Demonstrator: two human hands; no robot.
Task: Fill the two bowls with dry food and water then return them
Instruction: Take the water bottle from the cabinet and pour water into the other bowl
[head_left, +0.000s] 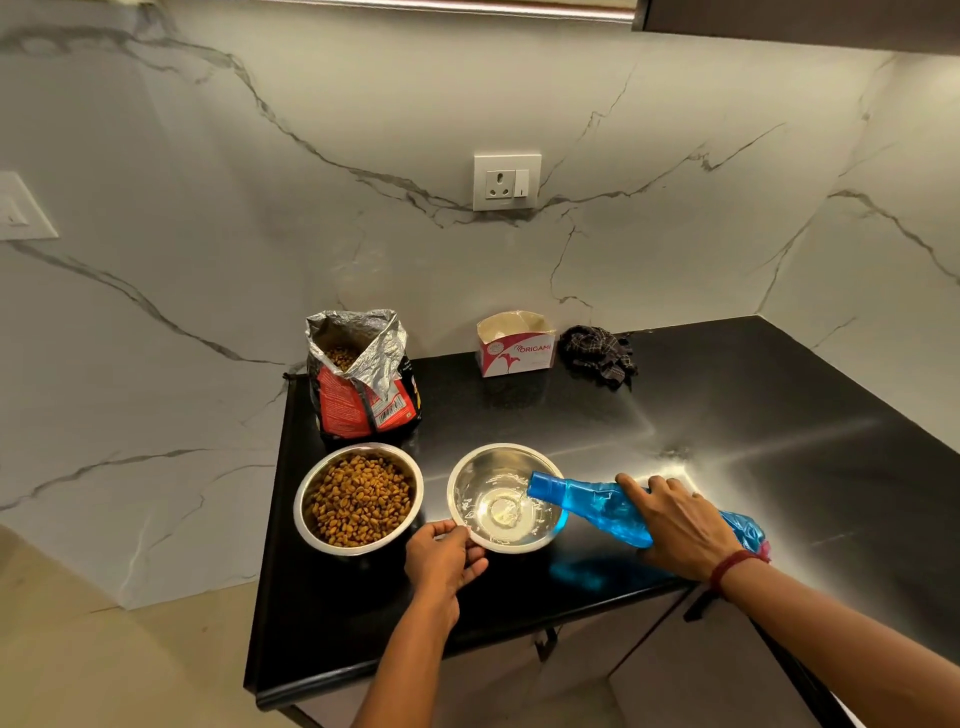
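On the black counter (727, 415) in front of me, the food bowl (358, 499) sat heaped with brown kibble, so I judged that half of the filling done. Just to its right stood the water bowl (506, 496), with only a shallow pool in its bottom. My left hand (444, 558) pinched the near rim of that bowl, thumb on top and fingers curled under, steadying it. My right hand (680, 525) was wrapped shut around the blue bottle (597, 506), tipped almost flat with its mouth over the bowl's right edge and a thin stream running in. By my reckoning the water had a good way to go, and after it both bowls had yet to be carried back.

Behind the food bowl the red bag (361, 379) stood open, foil mouth crumpled, kibble showing inside; I could see a barcode on it, but its print was too small to read. Further right by the wall, a torn white and pink carton (514, 345) read "ORIGAMI". Beside that lay a dark checked cloth (600, 353).
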